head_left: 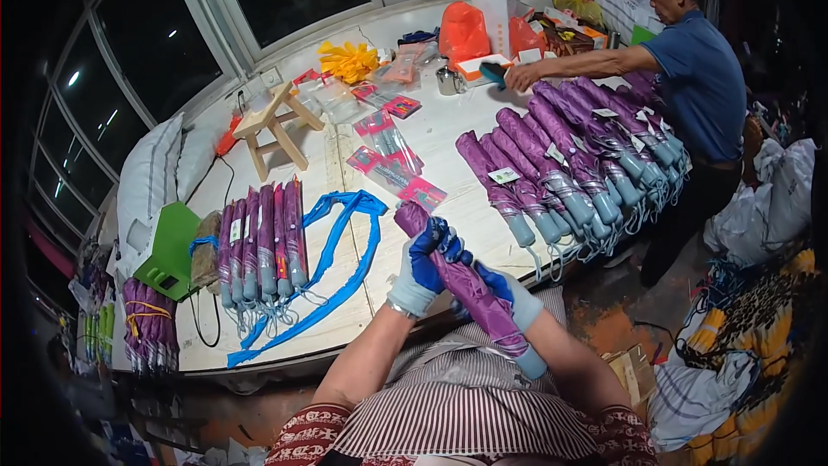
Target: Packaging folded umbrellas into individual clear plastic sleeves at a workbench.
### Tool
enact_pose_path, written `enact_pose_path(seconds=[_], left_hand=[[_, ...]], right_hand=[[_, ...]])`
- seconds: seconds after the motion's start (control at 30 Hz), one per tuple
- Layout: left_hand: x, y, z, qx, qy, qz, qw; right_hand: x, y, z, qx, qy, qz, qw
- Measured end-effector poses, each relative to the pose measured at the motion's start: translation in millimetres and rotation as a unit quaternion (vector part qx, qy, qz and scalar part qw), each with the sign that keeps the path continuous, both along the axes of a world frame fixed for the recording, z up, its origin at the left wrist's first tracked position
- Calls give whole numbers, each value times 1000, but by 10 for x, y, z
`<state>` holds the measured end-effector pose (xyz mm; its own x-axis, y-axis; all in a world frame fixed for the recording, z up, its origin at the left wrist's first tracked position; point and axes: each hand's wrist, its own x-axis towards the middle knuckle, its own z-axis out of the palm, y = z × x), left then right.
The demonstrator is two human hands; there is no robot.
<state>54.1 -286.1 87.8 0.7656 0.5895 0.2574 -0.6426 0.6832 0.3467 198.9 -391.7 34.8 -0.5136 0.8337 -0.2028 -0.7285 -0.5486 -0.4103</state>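
Observation:
A folded purple umbrella (476, 292) with a grey handle slants in front of my striped apron, its handle end low and toward the right. My left hand (424, 266), in a blue and white work glove, wraps round its upper part. Lower down, my right hand (511, 289), gloved alike, closes on the umbrella's side; some of its fingers are hidden behind the fabric. On the table to the right lies a big row of folded purple umbrellas (565, 155) with grey handles and wrist loops. A smaller row of umbrellas in clear sleeves (263, 242) lies at the left.
A blue strap (373, 229) loops over the table (345, 293). Printed pink plastic sleeves (397, 174) lie beyond my hands. Around them are a small wooden stool (274, 129), a metal cup (448, 81) and a green box (164, 250). A co-worker (703, 78) reaches over the far right side.

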Motion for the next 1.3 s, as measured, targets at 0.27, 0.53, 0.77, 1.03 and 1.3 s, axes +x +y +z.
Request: enact_pose_path(seconds=[0.27, 0.53, 0.77, 1.03, 1.3], left_hand=[[-179, -29, 62, 11, -12, 22, 1000], [-78, -3, 117, 15, -10, 2, 1000], [-245, -288, 344, 41, 268, 224, 936], [-177, -302, 506, 53, 185, 135, 972], [-242, -178, 256, 47, 52, 15, 997]], right_hand=[[-148, -55, -33, 60, -88, 138, 985], [-195, -17, 85, 1, -78, -74, 994], [-240, -260, 493, 182, -547, -263, 774], [-230, -217, 472, 194, -437, -312, 821], [-263, -149, 260, 224, -340, -207, 890]])
